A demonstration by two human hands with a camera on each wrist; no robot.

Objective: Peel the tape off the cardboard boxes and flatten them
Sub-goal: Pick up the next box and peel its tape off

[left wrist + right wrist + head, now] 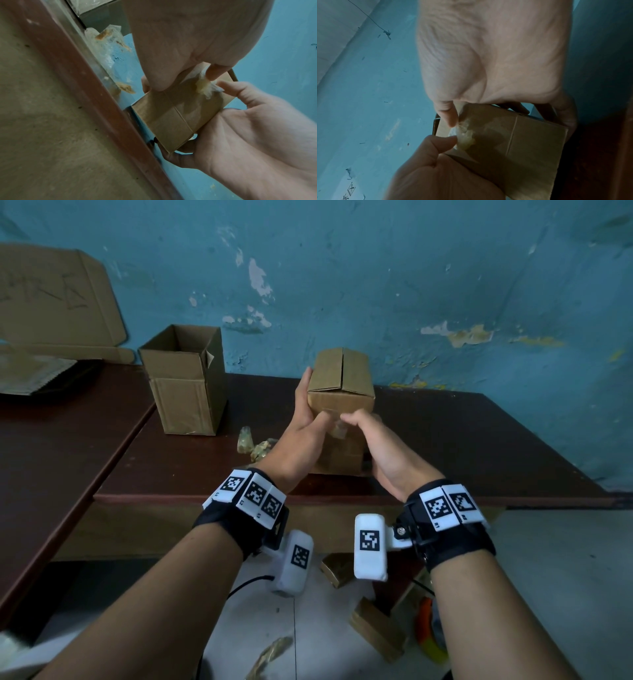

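A small closed cardboard box (342,378) is held above the brown table (479,440) in both hands. My left hand (310,402) grips its left side, fingers up the side and thumb on the near face. My right hand (363,433) holds the right side; in the right wrist view its fingers (565,121) curl round the box's (530,142) far edge. Both thumbs meet at a crumpled, partly lifted wad of clear tape (337,428) on the near face. That tape wad (205,86) (464,135) shows between the thumb tips in both wrist views.
An open cardboard box (185,381) stands at the back left of the table. Crumpled tape wads (253,443) lie beside my left wrist. Flattened cardboard (51,296) leans on the blue wall. Cardboard pieces (376,631) and tape (270,652) lie on the floor.
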